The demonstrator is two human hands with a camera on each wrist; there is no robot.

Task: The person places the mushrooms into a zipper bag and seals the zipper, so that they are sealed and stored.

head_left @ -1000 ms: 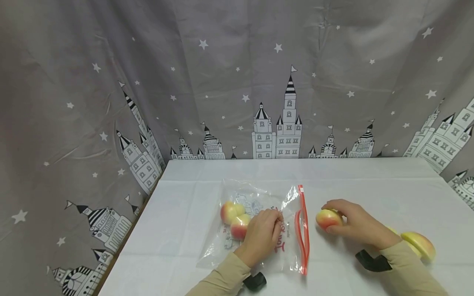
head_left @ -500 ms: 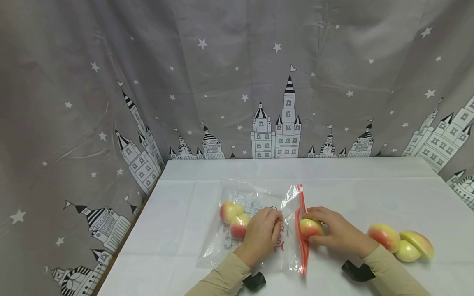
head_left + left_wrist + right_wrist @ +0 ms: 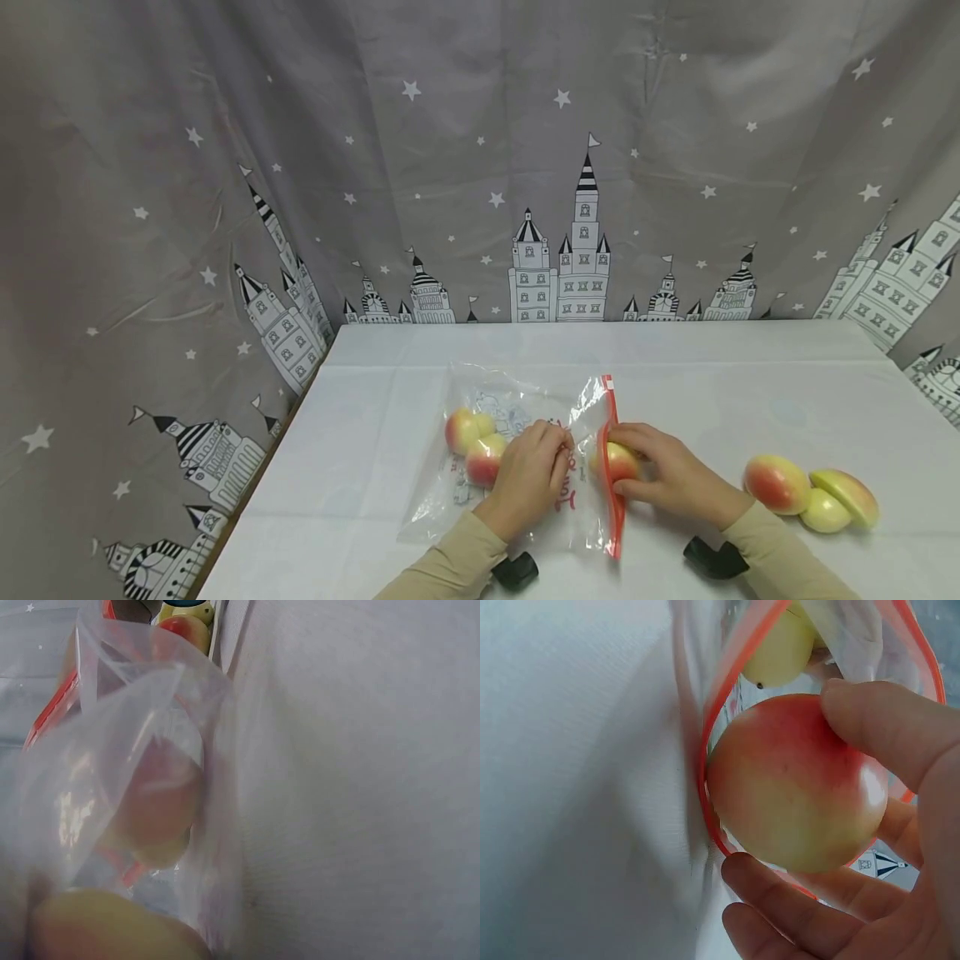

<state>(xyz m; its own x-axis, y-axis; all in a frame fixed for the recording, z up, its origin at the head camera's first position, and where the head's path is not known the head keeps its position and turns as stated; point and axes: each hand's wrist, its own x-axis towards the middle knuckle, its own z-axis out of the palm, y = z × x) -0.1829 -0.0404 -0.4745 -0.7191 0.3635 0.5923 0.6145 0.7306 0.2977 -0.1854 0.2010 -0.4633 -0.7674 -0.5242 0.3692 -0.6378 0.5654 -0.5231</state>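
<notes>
A clear zip bag with a red seal strip lies on the white table, its mouth facing right. Several red-and-yellow fruits show inside through the film, one of them a fruit at the far end. My left hand is over the middle of the bag, its curled fingers pinching the upper film. At the parted mouth, my right hand holds a smooth, rounded red-and-yellow fruit between thumb and fingers. That fruit is partly past the red strip, with a yellow fruit deeper in the bag.
To the right on the table are a whole red-and-yellow fruit, a small yellow piece and a long fruit slice, close together. A grey curtain with stars and castles hangs behind.
My right hand has moved left with the fruit, from the table right of the bag into its mouth. The left hand has stayed on the bag.
</notes>
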